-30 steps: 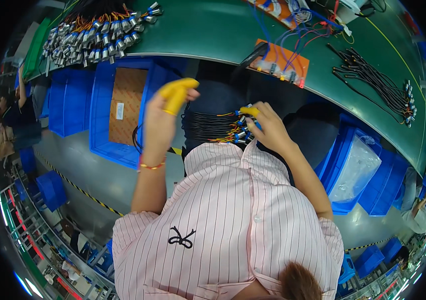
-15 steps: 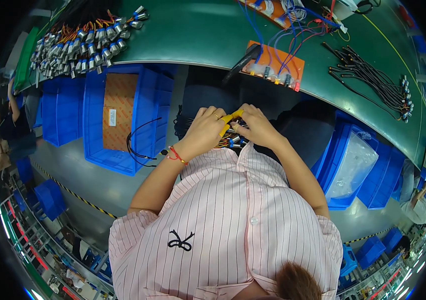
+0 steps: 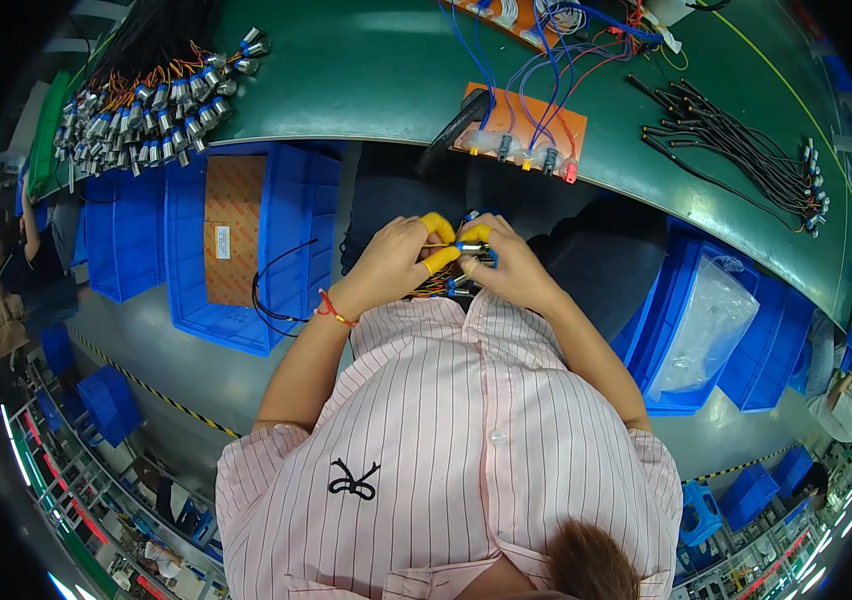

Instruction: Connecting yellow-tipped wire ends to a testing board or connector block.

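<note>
My left hand (image 3: 394, 260) and my right hand (image 3: 514, 266) meet over my lap, with yellow covers on some fingertips. Between them is a cable connector (image 3: 472, 247), a small silver cylinder with a blue part. My right fingers are closed round it. My left thumb and finger pinch at its wire end, where a thin wire seems to run; the exact grip is too small to make out. Below the hands, more wired connectors (image 3: 458, 288) with orange and yellow wires lie on my lap, partly hidden.
On the green bench (image 3: 346, 95) ahead are a heap of silver connectors (image 3: 161, 120), an orange board (image 3: 536, 125) with clips and leads, and a bundle of black cables (image 3: 736, 150). Blue crates (image 3: 291, 240) stand at left; another blue crate (image 3: 691, 345) with clear plastic stands at right.
My hands have turned and drawn slightly apart, so a silver and blue connector now shows between the fingers. The view has shifted a little; bench items appear further left.
</note>
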Tool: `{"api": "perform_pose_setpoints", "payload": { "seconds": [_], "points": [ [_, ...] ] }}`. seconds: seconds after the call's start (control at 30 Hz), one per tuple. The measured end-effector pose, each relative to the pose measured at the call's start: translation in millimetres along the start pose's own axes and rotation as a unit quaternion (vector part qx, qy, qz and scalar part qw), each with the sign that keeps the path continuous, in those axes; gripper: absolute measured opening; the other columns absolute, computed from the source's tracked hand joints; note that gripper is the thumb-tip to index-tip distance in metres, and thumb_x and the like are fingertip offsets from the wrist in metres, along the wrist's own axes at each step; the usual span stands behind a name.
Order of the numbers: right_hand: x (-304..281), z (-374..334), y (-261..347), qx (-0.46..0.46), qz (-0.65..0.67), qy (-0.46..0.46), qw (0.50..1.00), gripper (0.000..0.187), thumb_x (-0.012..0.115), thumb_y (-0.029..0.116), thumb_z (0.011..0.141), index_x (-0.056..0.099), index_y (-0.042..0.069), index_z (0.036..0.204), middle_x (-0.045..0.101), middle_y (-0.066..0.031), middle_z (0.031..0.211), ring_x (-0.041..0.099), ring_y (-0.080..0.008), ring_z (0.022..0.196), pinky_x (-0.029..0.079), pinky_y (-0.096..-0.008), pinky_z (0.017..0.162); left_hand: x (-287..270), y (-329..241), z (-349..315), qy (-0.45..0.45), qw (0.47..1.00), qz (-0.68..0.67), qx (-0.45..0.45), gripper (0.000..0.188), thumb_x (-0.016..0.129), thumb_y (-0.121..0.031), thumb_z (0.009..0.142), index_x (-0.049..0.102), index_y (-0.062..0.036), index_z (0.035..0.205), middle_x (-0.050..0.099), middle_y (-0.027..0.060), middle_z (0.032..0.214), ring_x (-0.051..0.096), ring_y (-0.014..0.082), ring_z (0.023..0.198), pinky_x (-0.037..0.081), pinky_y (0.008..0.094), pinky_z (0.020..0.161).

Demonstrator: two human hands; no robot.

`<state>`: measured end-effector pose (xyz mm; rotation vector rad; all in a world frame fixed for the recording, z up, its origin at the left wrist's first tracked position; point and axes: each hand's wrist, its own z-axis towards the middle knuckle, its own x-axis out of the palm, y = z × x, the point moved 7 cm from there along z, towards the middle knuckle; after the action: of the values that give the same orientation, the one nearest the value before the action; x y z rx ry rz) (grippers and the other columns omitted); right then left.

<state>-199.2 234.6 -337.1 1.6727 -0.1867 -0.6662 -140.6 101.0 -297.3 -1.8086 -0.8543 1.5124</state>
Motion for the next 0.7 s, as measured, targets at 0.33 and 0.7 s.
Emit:
{"api": "perform_pose_setpoints", "payload": {
  "seconds": [0.33, 0.7],
  "points": [
    [-81.6, -70.5, 2.3, 0.048, 0.456, -0.192, 0.867, 0.035, 0.06, 0.02, 0.094, 0.056, 0.0, 0.121, 0.057, -0.0024, 0.073, 0.06, -0.0138, 0.08, 0.05, -0.0313, 0.082, 26.5, -76.4, 50.2, -0.01, 0.993, -0.042, 0.108, 0.024, 0.065, -0.015, 0.088, 0.061, -0.0018, 0.108, 0.066, 0.0127, 0.09, 0.065, 0.0246, 0.074, 0.051, 0.0325, 0.068],
    [-238.0, -245.8, -52.0, -0.081, 0.623, -0.561, 0.539, 0.031, 0.048, 0.021, 0.1, 0.051, -0.006, 0.114, 0.051, -0.0088, 0.086, 0.048, -0.0168, 0.078, 0.042, -0.0299, 0.076, 4.6, -61.1, 48.4, 0.033, 0.93, -0.365, -0.034, 0.026, 0.061, -0.004, 0.091, 0.066, -0.0013, 0.117, 0.069, 0.009, 0.093, 0.064, 0.0114, 0.077, 0.052, 0.0248, 0.075]
  ]
}}
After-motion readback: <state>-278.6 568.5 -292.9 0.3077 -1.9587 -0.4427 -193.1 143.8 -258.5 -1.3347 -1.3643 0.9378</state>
